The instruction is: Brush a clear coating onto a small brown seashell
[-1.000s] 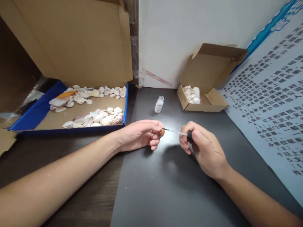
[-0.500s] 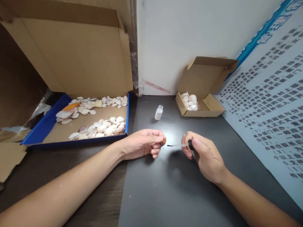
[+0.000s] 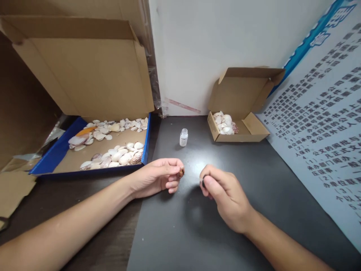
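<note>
Left hand (image 3: 158,177) closed in a pinch on a small brown speckled seashell (image 3: 181,172), held at the fingertips just above the dark grey mat (image 3: 197,233)

Right hand (image 3: 225,195) curled shut around the black cap of a thin applicator brush (image 3: 203,183); only the cap end is seen, the bristle is hidden behind the fingers

Change: 1 s ago the brush tip was laid on the shell, 0.5 s ago it was drawn clear, now it is turned in and the right hand is brought nearer the left, not touching the shell. Contact broken, so that stroke is judged done

Small clear glass bottle with white label (image 3: 183,137) stands beyond the gap between the hands, apparently uncapped, untouched. Small open cardboard box of pale shells (image 3: 239,138) sits beyond the right hand, large blue-edged cardboard tray of shells (image 3: 53,156) beyond the left hand
</note>
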Demonstrator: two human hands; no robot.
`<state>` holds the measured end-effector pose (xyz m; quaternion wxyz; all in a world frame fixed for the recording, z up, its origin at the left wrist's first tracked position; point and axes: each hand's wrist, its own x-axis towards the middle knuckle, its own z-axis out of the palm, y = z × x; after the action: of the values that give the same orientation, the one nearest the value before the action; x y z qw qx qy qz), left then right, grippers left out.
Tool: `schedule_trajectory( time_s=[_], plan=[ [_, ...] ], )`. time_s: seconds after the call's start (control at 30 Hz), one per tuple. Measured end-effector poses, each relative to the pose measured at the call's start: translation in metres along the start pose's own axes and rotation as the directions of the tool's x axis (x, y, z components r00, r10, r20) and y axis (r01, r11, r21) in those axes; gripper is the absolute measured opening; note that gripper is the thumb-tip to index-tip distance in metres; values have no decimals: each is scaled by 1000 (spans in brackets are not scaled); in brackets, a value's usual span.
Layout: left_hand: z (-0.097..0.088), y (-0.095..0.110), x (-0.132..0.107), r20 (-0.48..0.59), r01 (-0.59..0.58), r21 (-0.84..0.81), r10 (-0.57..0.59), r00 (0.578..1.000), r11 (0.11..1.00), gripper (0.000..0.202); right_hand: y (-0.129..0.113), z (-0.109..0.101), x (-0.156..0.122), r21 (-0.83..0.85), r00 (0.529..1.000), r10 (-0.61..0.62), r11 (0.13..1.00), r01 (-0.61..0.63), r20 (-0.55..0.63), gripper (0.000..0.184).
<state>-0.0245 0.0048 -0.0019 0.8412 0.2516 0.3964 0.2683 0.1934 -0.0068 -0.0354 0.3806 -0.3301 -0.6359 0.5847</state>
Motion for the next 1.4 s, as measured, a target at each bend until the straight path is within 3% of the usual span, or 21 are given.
schedule_trajectory(
  time_s=[0.5, 0.73, 1.0, 1.23, 1.4],
  plan=[
    [-2, -2, -8, -6, 67, -105, -68, 998, 992, 12, 8, 11, -3, 122, 998, -70, 990, 69, 1, 33],
    [1, -1, -5, -15, 60, -117, -62, 998, 991, 10, 11, 6, -1, 36, 1000, -11, 999, 11, 4, 36],
    [1, -1, 0, 63, 130, -147, -122, 990, 981, 10, 15, 3, -10, 177, 999, 6, 984, 3, -48, 36],
    [2, -2, 1, 73, 140, -144, -131, 989, 980, 9, 12, 1, -10, 50, 999, 13, 999, -11, -39, 39],
    [2, -2, -1, 64, 113, -134, -105, 992, 985, 7, 7, 0, -8, 13, 997, -47, 999, 48, -65, 39]
  ],
)
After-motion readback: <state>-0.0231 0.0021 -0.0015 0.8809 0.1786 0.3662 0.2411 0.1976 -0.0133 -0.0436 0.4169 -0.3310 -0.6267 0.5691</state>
